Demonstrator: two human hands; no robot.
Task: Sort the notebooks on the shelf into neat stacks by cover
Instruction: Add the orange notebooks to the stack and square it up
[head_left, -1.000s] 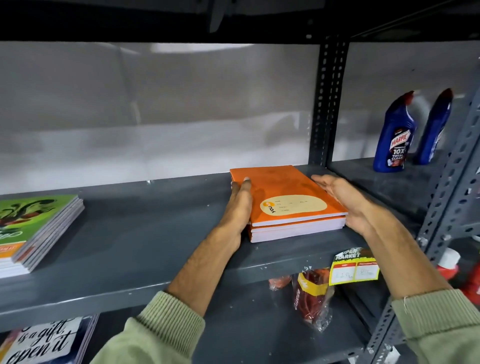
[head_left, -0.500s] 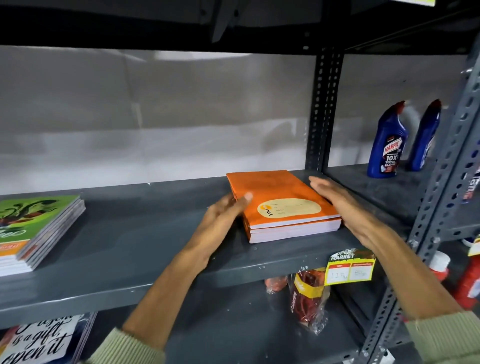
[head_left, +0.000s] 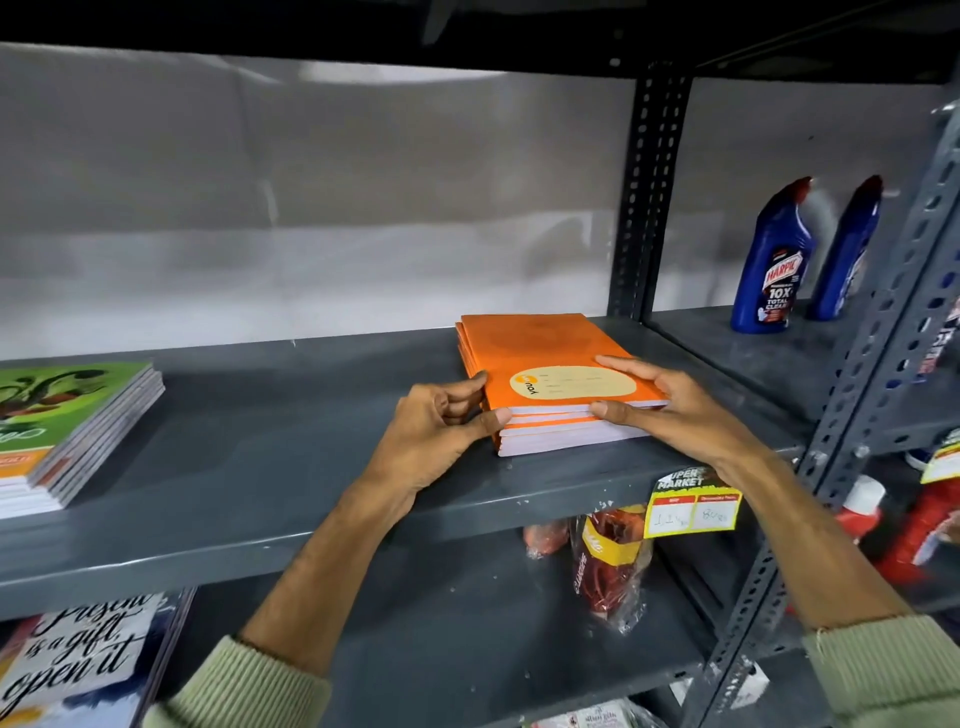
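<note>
Squaring the stack of orange paper-cover notebooks (head_left: 550, 384)
Your left hand (head_left: 441, 431) and right hand (head_left: 670, 410) have shifted from flat pressing to pinching its near corners; nearly tidy.

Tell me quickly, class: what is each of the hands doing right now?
Left hand: pinching the near left corner of the orange notebook stack.
Right hand: gripping the stack's near right edge, fingers on the top cover, thumb against the page edges.
</note>
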